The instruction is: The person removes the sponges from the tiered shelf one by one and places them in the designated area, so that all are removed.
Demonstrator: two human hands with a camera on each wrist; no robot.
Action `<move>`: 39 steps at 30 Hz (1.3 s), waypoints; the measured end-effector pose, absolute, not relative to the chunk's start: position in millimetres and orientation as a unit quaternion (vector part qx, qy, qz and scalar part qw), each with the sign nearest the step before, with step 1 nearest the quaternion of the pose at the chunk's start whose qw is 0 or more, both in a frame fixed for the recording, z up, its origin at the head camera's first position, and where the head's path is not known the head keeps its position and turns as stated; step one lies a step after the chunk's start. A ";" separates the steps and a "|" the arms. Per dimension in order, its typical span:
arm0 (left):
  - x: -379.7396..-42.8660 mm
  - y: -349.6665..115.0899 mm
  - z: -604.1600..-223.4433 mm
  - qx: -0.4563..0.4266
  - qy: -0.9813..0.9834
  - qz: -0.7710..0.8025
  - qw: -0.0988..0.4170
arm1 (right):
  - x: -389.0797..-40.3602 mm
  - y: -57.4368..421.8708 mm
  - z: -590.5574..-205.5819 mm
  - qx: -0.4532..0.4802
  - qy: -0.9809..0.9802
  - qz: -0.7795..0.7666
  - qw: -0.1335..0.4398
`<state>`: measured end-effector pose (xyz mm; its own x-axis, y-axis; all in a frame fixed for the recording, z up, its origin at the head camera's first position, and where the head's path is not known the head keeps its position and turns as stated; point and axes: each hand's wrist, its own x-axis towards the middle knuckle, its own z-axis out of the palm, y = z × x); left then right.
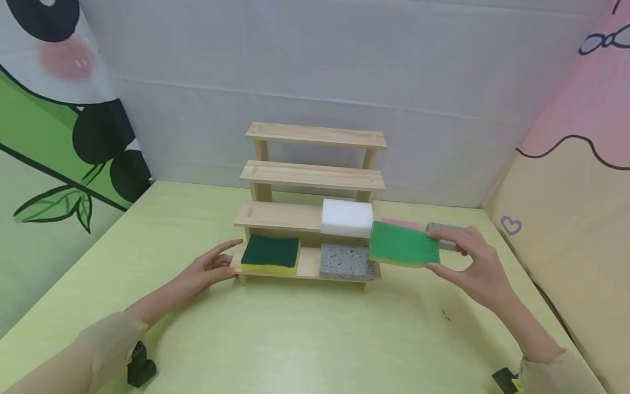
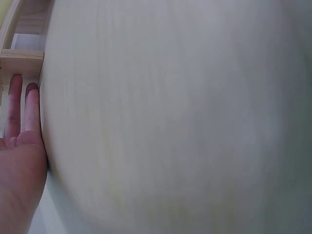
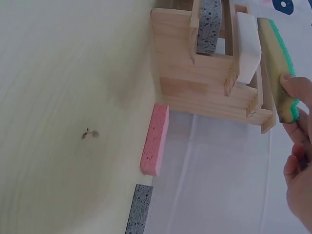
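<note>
My right hand point(image 1: 479, 268) pinches the right edge of a bright green and yellow scouring sponge point(image 1: 404, 244), thumb below and fingers above. It is held up in front of the right end of a stepped wooden rack point(image 1: 283, 215). At the rack's left end my left hand point(image 1: 204, 272) touches the lowest shelf; two fingers look extended in the left wrist view. A dark green and yellow sponge point(image 1: 269, 253) lies on that shelf beside the left hand, with a grey speckled sponge point(image 1: 347, 262) farther right. One step up sits a white sponge point(image 1: 347, 218).
Behind the held sponge, a pink sponge point(image 3: 155, 140) and another grey speckled sponge point(image 3: 139, 209) rest on the table point(image 1: 315, 334) right of the rack. A pale cloth backdrop point(image 1: 315, 65) rises behind; printed panels stand at both sides.
</note>
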<state>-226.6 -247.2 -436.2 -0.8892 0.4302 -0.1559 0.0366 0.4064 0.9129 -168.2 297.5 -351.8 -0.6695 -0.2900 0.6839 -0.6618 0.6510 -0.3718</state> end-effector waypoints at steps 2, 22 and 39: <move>-226.6 -247.6 -436.1 0.148 0.816 0.526 0.185 | -170.1 302.0 -353.8 0.277 -0.860 0.305 0.301; -224.5 -247.0 -435.8 0.144 0.815 0.529 0.191 | -169.5 310.2 -353.1 0.204 -0.877 0.327 0.286; -226.6 -248.9 -440.3 0.155 0.805 0.543 0.183 | -172.4 310.7 -364.1 0.195 -0.896 0.322 0.237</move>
